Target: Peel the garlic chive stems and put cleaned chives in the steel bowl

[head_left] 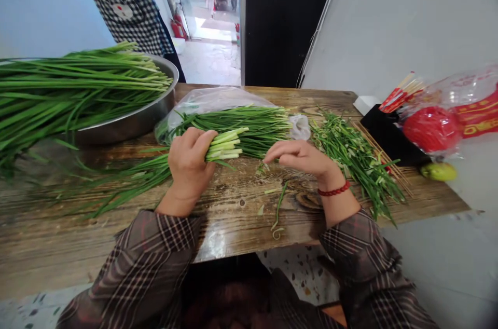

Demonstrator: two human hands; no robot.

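Observation:
My left hand (192, 155) is wrapped round a bunch of garlic chives (227, 143). Their pale cut ends point right, and the green leaves trail left over the table. My right hand (298, 156), with a red braided bracelet at the wrist, hovers palm down to the right of those ends. Its fingers are stretched and hold nothing that I can see; small scraps (262, 168) lie just under the fingertips. Behind both hands, more garlic chives (249, 124) rest on a clear plastic bag (218, 98). A loose curled stem (279, 209) lies nearer to me.
At the left a steel basin (128, 124) is heaped with long chives. A pile of trimmings (350, 152) lies at the right, beside thin sticks and a black holder (392, 134) with red-wrapped chopsticks. A person in a checked apron (124, 4) stands beyond the wooden table (233, 225).

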